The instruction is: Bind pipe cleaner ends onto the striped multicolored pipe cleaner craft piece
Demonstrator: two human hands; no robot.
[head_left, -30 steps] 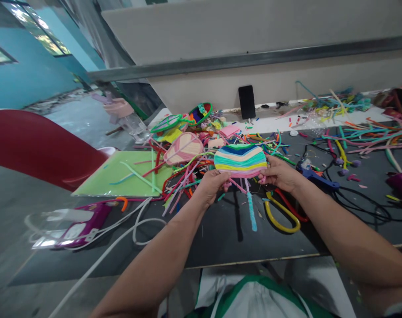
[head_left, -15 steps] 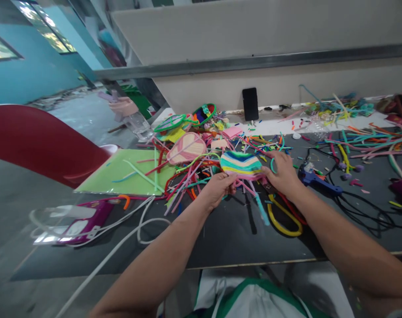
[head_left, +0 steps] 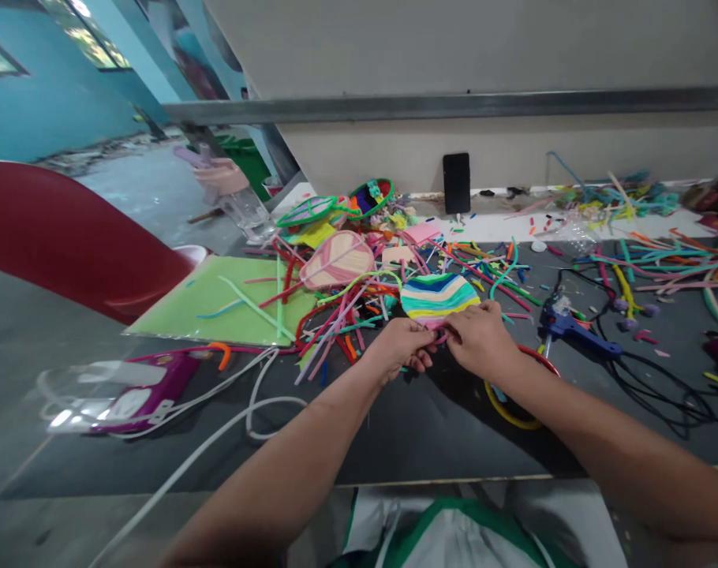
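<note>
A rounded piece with stripes of blue, white, teal, yellow and pink (head_left: 439, 296), apparently made of pipe cleaners, is held above the dark table. My left hand (head_left: 403, 347) pinches its pink lower edge between thumb and fingers. Close beside it, my right hand (head_left: 480, 339) has its fingers closed on the same pink edge, where a small pink loop shows between the fingertips. The exact grip is partly hidden by the fingers. Beneath my right forearm lies a yellow looped handle (head_left: 506, 414), partly covered. Loose pipe cleaners (head_left: 341, 323) lie heaped left of the piece.
A blue glue gun (head_left: 581, 331) with black cable lies at right. A pink striped piece (head_left: 338, 260) rests on the heap, near a green sheet (head_left: 217, 296). A phone (head_left: 457, 183) leans on the back panel. A purple box (head_left: 151, 390) and white cable sit left, beyond them a red chair (head_left: 69, 237).
My right hand has moved left from the piece's right side to its lower edge, beside my left hand. The striped piece has tilted to show more of its face. The view has shifted slightly.
</note>
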